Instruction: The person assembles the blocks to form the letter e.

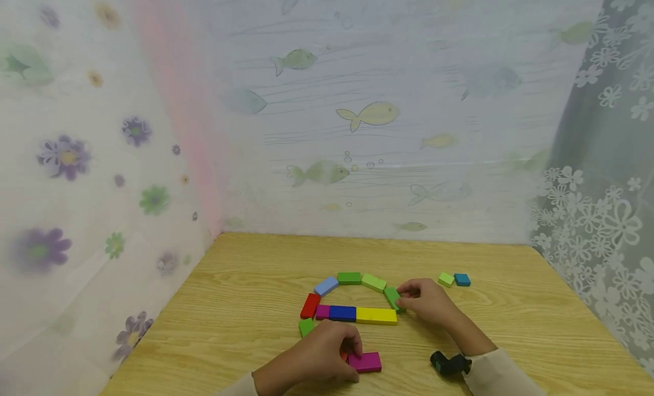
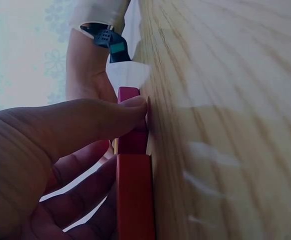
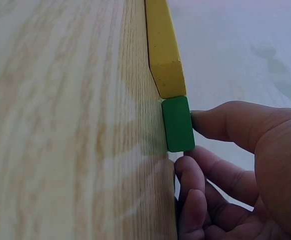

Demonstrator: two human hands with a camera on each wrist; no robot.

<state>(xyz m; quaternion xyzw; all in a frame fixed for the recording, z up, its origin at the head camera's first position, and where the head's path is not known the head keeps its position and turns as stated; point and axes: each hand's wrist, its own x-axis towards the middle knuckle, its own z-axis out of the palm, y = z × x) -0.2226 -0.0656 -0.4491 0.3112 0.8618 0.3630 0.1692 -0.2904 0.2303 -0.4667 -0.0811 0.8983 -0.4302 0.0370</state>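
On the wooden table (image 1: 245, 282), coloured blocks form an arch around a straight row. My left hand (image 1: 324, 350) pinches a magenta block (image 1: 367, 362) at the front, thumb on its near side. Its end meets a red block (image 2: 135, 197), mostly hidden by the hand in the head view. My right hand (image 1: 431, 304) holds a green block (image 1: 392, 298) at the arch's right end between thumb and fingers. In the right wrist view that block lies close beside a yellow block (image 3: 165, 50). A blue block (image 1: 343, 313) and a small magenta block (image 1: 323, 312) continue the row.
The arch also has a light green block (image 1: 374, 282), another green block (image 1: 349, 278), a light blue block (image 1: 326, 286) and a red block (image 1: 310, 306). Two small blocks, lime (image 1: 446, 279) and blue (image 1: 462, 279), lie at the back right. A black wrist camera (image 1: 449, 363) sits at the right sleeve.
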